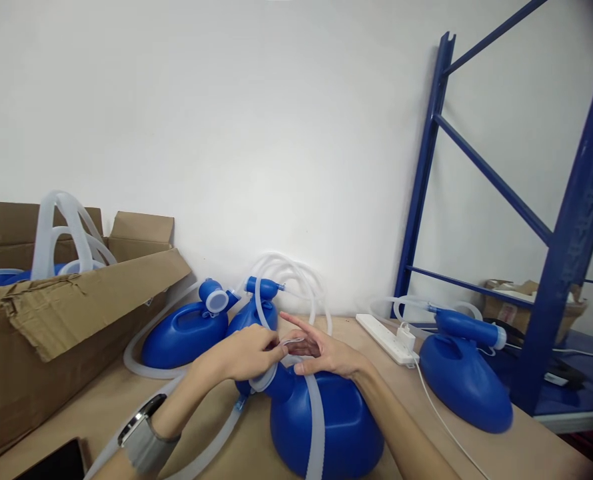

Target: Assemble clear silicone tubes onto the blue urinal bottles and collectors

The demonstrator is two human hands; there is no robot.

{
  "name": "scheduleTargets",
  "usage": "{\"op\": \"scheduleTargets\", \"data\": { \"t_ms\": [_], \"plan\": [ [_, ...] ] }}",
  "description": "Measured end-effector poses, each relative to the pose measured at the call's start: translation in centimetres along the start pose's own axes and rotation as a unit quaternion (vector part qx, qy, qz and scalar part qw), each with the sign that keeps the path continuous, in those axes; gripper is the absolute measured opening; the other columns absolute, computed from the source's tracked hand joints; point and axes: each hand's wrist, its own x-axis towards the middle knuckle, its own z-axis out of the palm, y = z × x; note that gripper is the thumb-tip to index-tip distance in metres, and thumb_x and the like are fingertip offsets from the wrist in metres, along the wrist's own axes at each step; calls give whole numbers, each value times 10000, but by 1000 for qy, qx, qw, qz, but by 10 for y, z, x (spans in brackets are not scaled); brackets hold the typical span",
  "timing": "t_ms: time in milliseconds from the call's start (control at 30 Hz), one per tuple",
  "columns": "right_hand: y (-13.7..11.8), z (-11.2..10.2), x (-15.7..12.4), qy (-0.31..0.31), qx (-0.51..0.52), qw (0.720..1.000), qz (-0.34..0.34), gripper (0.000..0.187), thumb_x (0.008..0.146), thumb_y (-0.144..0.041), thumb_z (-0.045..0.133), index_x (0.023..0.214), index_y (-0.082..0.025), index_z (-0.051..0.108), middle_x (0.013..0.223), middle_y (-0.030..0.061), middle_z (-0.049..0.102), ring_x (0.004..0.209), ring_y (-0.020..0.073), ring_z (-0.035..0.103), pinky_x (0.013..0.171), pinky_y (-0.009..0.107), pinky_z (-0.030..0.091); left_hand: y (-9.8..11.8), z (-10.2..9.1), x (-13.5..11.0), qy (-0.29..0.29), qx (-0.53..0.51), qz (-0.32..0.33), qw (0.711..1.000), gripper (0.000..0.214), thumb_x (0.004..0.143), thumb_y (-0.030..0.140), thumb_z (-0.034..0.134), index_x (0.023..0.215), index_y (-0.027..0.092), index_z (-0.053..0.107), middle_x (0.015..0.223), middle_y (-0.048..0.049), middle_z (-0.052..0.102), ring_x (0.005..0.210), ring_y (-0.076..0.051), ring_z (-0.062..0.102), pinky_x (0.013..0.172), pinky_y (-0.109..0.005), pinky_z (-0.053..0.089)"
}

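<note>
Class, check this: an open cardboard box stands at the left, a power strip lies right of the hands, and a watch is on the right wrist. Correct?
Not quite: the head view shows the watch on the left wrist. The open cardboard box and power strip are as stated.

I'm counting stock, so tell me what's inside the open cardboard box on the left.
Pale hoses and blue plastic parts show; the box hides whatever lies deeper behind its side and flap.
</note>
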Motion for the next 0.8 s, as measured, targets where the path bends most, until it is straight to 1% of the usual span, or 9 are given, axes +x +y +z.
{"op": "scheduleTargets", "data": {
  "t_ms": [100,200,267,333,400,500,600,733,800],
  "plan": [
    [1,1,2,47,-8,999,17,1086,634,-346,933,1531,-314,322,1153,18,567,1137,185,607,1109,412,397,0,8,7,-19,-22,-24,999,378,884,487,485,818,186,705,812,-68,726,737,-226,631,639,-302,391],
    [2,2,4,66,-50,996,42,1092,556,-382,965,1469,-309,370,1106,-1,550,1035,170,618,1052,398,445,-3,13,12,-21,-87,-41,995,305,849,459,544,827,190,687,812,-43,714,746,-209,613,654,-289,387],
    [2,1,5,49,-95,993,53,919,592,-436,942,1367,-259,481,1060,8,589,1033,187,611,1026,398,461,-7,17,15,-25,-172,-39,984,303,818,486,605,815,189,665,818,-33,709,743,-190,597,667,-279,390],
    [3,-1,6,28,-149,986,65,673,659,-498,891,1203,-218,611,1034,27,636,1051,211,607,1016,389,460,-13,25,20,-20,-279,-34,960,388,790,567,649,785,179,648,814,-37,705,728,-172,585,673,-269,397],
    [4,-4,7,27,-186,979,75,537,685,-543,857,1066,-204,689,1010,31,666,1021,222,624,996,375,465,-18,35,26,5,-347,-30,937,503,765,671,643,736,169,633,766,-40,683,694,-157,565,667,-263,400],
    [4,-7,6,42,-206,974,86,522,666,-563,859,1007,-186,740,945,23,695,949,223,646,960,354,474,-21,50,34,63,-365,-36,928,610,735,776,605,678,168,594,656,-14,607,613,-126,497,614,-248,368],
    [2,-8,4,55,-223,969,96,522,668,-571,854,995,-174,766,923,21,706,898,215,641,885,328,479,-20,60,36,102,-369,-46,923,638,714,806,612,678,170,581,609,9,565,552,-103,438,554,-233,317],
    [0,-10,3,42,-237,967,87,528,696,-582,829,1037,-183,769,916,10,700,886,199,627,831,295,470,-22,71,35,140,-397,-57,905,634,698,794,652,705,161,616,631,4,593,567,-110,480,556,-222,348],
    [2,-14,3,42,-226,970,83,564,689,-567,842,1097,-188,759,947,14,702,910,199,633,840,286,473,-25,73,34,187,-414,-69,888,606,708,769,667,701,166,614,616,12,577,561,-112,474,550,-223,350]
  ]
}}
